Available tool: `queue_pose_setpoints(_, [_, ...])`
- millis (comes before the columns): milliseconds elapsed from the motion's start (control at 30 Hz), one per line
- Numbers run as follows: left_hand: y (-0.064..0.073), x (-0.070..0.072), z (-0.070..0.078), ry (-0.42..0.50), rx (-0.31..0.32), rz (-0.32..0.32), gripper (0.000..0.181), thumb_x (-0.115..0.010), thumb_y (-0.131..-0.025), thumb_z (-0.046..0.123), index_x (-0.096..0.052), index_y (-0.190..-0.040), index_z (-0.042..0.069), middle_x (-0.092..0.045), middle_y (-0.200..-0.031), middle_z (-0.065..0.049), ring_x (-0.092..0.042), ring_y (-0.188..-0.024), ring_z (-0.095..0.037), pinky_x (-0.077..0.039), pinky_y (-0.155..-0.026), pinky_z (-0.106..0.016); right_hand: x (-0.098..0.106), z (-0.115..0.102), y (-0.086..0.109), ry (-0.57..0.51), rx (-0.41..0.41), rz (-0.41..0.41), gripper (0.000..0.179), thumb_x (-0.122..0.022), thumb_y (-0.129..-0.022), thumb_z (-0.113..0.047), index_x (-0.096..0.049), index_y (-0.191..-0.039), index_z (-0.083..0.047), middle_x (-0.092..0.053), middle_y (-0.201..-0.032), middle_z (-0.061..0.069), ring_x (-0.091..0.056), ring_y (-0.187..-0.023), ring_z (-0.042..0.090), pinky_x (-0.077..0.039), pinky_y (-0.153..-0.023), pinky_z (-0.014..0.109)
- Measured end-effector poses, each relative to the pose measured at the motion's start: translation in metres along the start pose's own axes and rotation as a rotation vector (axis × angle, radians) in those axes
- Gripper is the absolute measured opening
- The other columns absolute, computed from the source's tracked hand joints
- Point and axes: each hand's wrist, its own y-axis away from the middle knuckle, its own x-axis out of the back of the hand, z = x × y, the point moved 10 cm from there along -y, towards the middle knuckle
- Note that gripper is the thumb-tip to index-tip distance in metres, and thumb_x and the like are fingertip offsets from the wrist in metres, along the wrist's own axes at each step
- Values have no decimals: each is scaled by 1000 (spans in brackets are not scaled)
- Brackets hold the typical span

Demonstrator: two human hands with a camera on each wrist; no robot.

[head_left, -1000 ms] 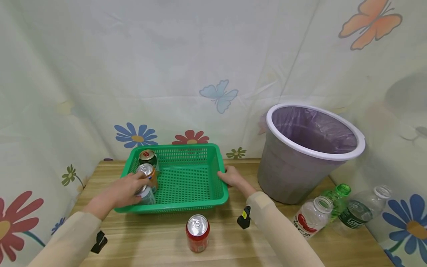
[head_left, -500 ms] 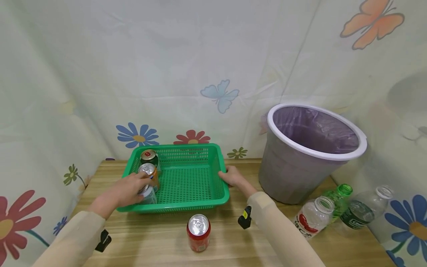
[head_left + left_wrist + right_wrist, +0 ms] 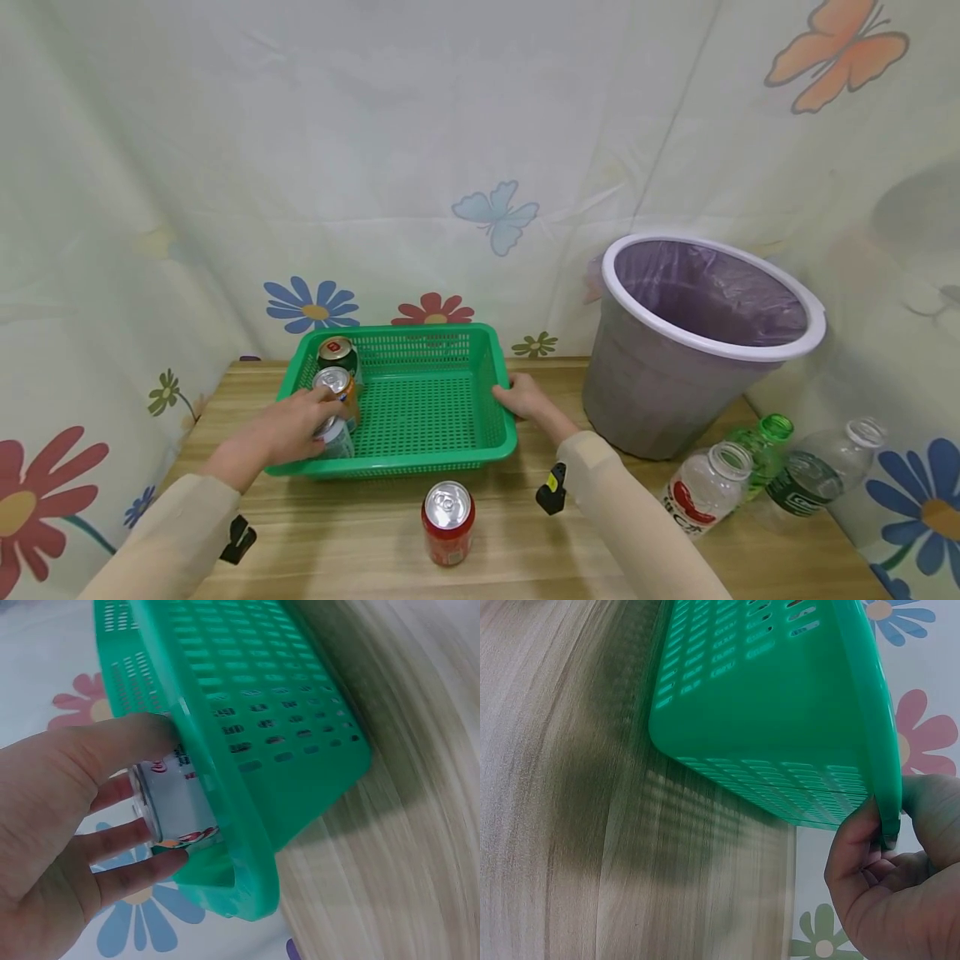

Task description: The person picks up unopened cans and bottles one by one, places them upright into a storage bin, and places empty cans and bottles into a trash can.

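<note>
Here at the green basket (image 3: 420, 412), my left hand (image 3: 296, 425) is over its near left corner, thumb and fingers wrapped round the pale can (image 3: 339, 443) (its lid partly hidden under my fingers), which stands inside. Over on the basket's right side, my right hand (image 3: 525, 398) has the rim pinched between thumb and curled fingers. Behind the pale can, along the basket's left wall, come the orange can (image 3: 333, 381), then the dark green can (image 3: 337, 354). Just in front of the basket, the red can (image 3: 448, 527) stands upright on the wooden table (image 3: 360, 542). Right of the basket, there's the grey bin (image 3: 660, 392).
</note>
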Motion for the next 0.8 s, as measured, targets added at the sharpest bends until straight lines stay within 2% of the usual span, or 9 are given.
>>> queue_pose_setpoints(233, [1, 7, 1, 30, 3, 5, 36, -77, -72, 14, -63, -104, 20, -55, -106, -7, -55, -88, -22, -49, -66, -35, 0, 0, 1, -2, -1, -5, 29, -50, -91, -17, -56, -109, 5, -65, -87, 15, -63, -65, 16, -55, -59, 34])
queue_pose_setpoints(500, [5, 25, 7, 27, -40, 88, 29, -75, -74, 18, -64, -101, 18, -57, -101, -3, -55, -89, -23, -50, -66, -34, 0, 0, 1, 17, 1, -9, 30, -49, -92, -18, -56, -111, 5, -65, -88, 15, -63, -65, 16, -55, -60, 34])
queue_pose_setpoints(700, [10, 37, 20, -27, -125, 183, 21, -73, -76, 19, -64, -95, 19, -57, -94, 0, -55, -82, -18, -48, -63, -30, 0, 1, -2, 37, 3, -3, 32, -49, -92, -18, -55, -112, 6, -64, -88, 15, -62, -65, 15, -55, -62, 35])
queue_pose_setpoints(800, [13, 39, 27, -52, -131, 206, 23, -73, -77, 21, -63, -97, 17, -58, -96, -2, -56, -85, -19, -50, -66, -32, 0, 1, -2, 45, 6, -2, 32, -49, -92, -17, -54, -113, 6, -64, -88, 15, -62, -65, 14, -55, -60, 34])
